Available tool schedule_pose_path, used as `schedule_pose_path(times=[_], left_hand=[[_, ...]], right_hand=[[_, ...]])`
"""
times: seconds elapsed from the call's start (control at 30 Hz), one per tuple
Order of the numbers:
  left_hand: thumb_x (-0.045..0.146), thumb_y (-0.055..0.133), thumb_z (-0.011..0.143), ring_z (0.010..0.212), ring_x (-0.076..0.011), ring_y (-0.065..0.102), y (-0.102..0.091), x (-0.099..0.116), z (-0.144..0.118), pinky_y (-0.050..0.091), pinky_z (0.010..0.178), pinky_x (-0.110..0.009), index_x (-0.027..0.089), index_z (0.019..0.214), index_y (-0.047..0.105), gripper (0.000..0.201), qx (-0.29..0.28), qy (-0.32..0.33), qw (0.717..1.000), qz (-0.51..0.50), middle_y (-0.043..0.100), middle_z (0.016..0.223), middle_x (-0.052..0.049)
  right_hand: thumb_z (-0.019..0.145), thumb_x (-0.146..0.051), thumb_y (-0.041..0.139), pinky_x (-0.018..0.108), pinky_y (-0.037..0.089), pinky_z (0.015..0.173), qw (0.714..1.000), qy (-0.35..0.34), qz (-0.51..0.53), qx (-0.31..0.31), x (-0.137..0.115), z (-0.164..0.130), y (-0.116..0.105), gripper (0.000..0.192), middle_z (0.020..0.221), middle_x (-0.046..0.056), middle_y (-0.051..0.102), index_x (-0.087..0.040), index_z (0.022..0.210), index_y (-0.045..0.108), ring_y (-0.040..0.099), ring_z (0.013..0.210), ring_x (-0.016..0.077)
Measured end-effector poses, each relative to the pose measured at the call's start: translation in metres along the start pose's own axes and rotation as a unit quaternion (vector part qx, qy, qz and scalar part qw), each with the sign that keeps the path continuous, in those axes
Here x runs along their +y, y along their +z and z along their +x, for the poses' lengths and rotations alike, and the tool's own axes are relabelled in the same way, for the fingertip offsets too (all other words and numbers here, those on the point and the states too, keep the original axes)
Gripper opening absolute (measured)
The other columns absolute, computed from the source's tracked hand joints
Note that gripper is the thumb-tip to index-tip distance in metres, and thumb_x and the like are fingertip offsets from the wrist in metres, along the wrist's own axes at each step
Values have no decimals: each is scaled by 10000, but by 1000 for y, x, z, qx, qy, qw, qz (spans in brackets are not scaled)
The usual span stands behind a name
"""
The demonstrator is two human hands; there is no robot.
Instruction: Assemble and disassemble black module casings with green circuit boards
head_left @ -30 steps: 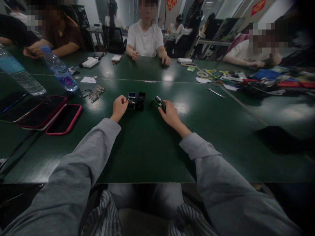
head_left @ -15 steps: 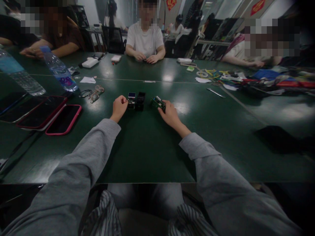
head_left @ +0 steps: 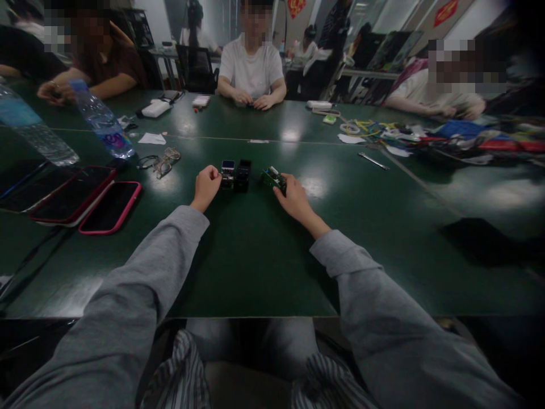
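Note:
My right hand (head_left: 294, 197) has its thumb and fingers around the right end of a green circuit board (head_left: 272, 178) with small parts on top. On the left, my left hand (head_left: 206, 186) is closed, its fingers curled against the left edge of a small electronic module (head_left: 227, 174) with a little dark screen. Whatever those fingers pinch, if anything, is hidden. A black, open-looking case part (head_left: 243, 174) stands close against the module's right side, between both hands.
Left on the green table (head_left: 264, 255) are a pink-edged phone (head_left: 111, 209), a dark red tablet-like device (head_left: 76, 194), eyeglasses (head_left: 166, 162) and water bottles (head_left: 106, 128). A metal wrench-like tool (head_left: 373, 161) and tangled cables (head_left: 383, 133) lie right. Co-workers (head_left: 252, 74) sit opposite.
Both of my hands, the circuit board and the module stay where they were. At the far right, a co-worker has shifted slightly.

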State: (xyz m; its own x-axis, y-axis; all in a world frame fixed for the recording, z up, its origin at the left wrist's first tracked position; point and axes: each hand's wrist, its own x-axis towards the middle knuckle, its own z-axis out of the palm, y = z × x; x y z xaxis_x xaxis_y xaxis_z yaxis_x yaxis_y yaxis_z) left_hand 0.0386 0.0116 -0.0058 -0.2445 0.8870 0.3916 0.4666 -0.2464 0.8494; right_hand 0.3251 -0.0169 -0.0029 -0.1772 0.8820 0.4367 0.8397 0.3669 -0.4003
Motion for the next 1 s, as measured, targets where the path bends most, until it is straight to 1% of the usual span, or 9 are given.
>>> schedule_pose_path(times=[0.17,0.3,0.4,0.57,0.67,0.87,1.0], left_hand=[[111,559,733,567,-114,409,0,-2,1,300,574,-270,207,621,397,219,2,8,1000,1,437,581,39],[115,559,743,576,-116,416,1,-4,1,301,577,-272,208,627,398,220,4,10,1000,-2,450,592,35],[115,558,745,576,-117,419,1,-4,1,305,580,-271,209,631,396,220,3,12,1000,-6,451,593,38],[118,563,751,580,-118,437,0,-2,0,323,587,-272,208,632,401,220,0,5,1000,-4,461,599,39],[111,566,741,585,-117,434,0,-2,0,321,591,-271,207,627,396,226,6,14,1000,-4,455,600,40],[123,568,748,583,-111,428,1,-4,1,316,595,-265,204,631,391,227,9,15,1000,6,446,596,48],[117,572,738,567,-106,416,1,-3,1,307,588,-268,203,627,396,225,11,11,1000,15,436,580,52]], right_hand=[[898,-403,485,557,470,923,1000,2,4,3,2,0,1,513,1286,201,588,-147,1342,457,563,1164,359],[875,-372,524,537,475,932,1000,4,16,0,1,1,-1,510,1265,200,601,-135,1323,471,578,1140,350],[862,-381,553,513,486,919,999,5,37,2,0,2,-1,499,1210,181,628,-156,1303,484,600,1097,331],[825,-426,623,475,494,898,998,-1,61,-5,-2,0,-3,551,1107,157,652,-160,1291,498,610,1051,309],[816,-428,639,459,489,907,997,-26,76,-22,-6,-1,-5,548,1118,148,649,-163,1278,511,601,1061,300],[848,-375,603,450,488,903,989,-96,96,-53,-13,-3,-9,492,1165,123,633,-204,1298,499,596,1044,282],[854,-349,595,449,484,912,987,-112,101,-53,-13,-3,-8,480,1157,132,625,-192,1298,500,587,1042,285]])
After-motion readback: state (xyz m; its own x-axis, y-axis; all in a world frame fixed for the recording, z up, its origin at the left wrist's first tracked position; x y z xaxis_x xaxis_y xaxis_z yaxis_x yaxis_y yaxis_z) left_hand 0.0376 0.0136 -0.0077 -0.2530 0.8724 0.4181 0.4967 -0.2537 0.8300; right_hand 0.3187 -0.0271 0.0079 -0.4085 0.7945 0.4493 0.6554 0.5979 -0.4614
